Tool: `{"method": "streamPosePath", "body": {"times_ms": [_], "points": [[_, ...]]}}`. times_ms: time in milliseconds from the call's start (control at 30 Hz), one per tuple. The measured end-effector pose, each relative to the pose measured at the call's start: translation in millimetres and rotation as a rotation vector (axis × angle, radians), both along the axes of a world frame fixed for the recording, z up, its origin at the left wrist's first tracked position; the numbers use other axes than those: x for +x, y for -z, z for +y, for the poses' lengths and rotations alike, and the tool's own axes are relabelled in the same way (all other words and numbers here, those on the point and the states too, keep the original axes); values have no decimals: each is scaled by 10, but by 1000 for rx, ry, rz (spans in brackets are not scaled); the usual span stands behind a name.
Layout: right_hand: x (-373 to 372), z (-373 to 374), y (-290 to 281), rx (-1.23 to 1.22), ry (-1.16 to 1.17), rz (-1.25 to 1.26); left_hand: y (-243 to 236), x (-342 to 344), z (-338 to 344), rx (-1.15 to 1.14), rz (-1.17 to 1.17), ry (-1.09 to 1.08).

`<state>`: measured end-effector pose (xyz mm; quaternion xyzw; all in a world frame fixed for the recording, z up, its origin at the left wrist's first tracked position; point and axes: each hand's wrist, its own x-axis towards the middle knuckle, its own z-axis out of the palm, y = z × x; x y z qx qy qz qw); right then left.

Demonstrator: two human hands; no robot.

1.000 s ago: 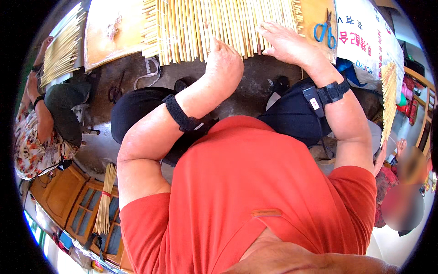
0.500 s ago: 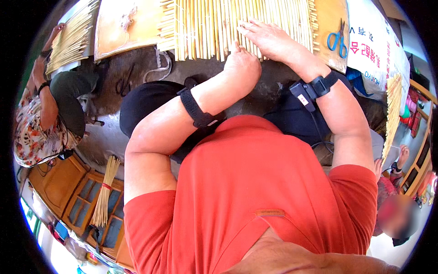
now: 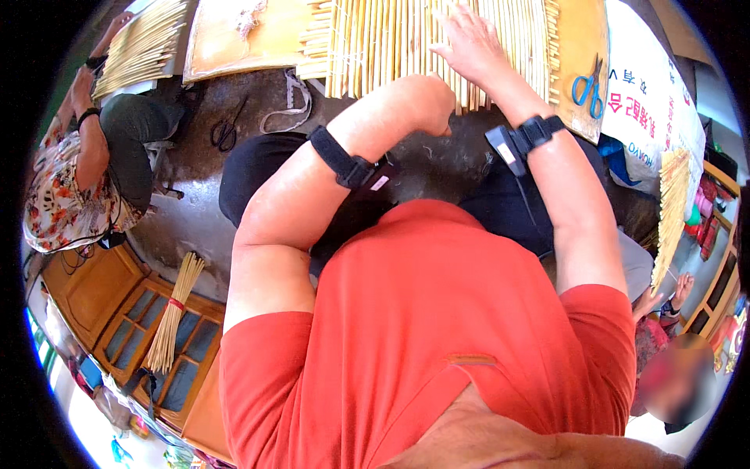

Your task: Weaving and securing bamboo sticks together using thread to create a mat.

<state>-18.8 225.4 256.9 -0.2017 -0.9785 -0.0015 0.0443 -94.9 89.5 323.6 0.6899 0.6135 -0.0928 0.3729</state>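
Note:
A mat of pale, slender sticks [image 3: 375, 47] lies side by side on the board, joined by thin thread. My right hand [image 3: 474, 48] rests on its right half, fingers spread and thumb held apart. At the mat's near edge, my left hand [image 3: 432, 103] is bent at the wrist and closed. One fingertip points down from it, but the other fingers are hidden, so whatever they hold cannot be made out. Both forearms wear black straps with small devices. Blue-handled scissors [image 3: 587, 94] lie right of the mat.
A wooden board [image 3: 234, 51] bears a tuft of thread [image 3: 250, 19]. Dark scissors [image 3: 225, 133] and a white strap [image 3: 291, 109] lie below. A white printed sack [image 3: 641, 94] hangs at right. Co-workers with stick mats sit left and right; a stick bundle [image 3: 176, 313] leans behind.
My left hand has drawn back from among the sticks towards me, turning downward at the wrist. My right hand has shifted a little farther up the mat, and its fingers have spread.

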Motion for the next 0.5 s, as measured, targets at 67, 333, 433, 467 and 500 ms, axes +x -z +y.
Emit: {"method": "streamPosePath", "body": {"times_ms": [67,333,433,467,500], "points": [[-128,23,17,27,182,5,-15,87,-37,19,69,33],[-469,103,-323,-389,389,-437,-62,199,-9,-88,126,114],[-522,70,-387,-350,339,-480,-83,286,0,-98,184,179],[-558,61,-412,-338,343,-477,-89,290,18,-102,194,183],[-551,33,-439,-324,355,-478,-99,321,23,-102,199,194]]}}
